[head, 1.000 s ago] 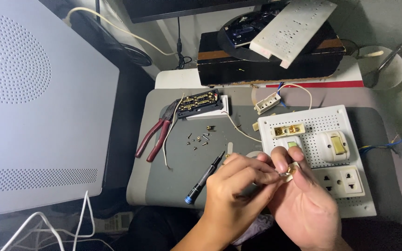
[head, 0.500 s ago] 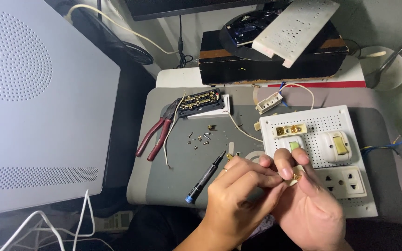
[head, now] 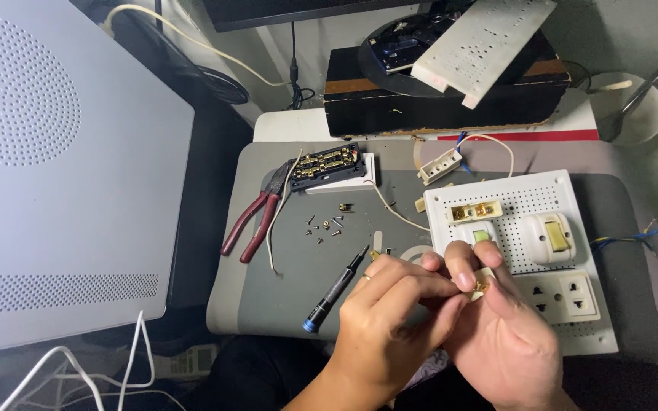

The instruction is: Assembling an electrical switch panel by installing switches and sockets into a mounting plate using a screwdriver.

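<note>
Grey mat [head: 298,297] underneath; I see left hand [head: 390,320] and right hand [head: 508,335] together pinching a small brass-and-cream part [head: 482,283].

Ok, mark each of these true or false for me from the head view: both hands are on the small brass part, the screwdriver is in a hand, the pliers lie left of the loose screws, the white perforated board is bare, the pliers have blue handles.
1. Both the left hand and the right hand pinch the small brass part. True.
2. The screwdriver is in a hand. False: it lies on the grey mat, by the left hand.
3. The pliers lie left of the loose screws. True.
4. The white perforated board is bare. False: it carries a switch and a socket.
5. The pliers have blue handles. False: they are red.
</note>
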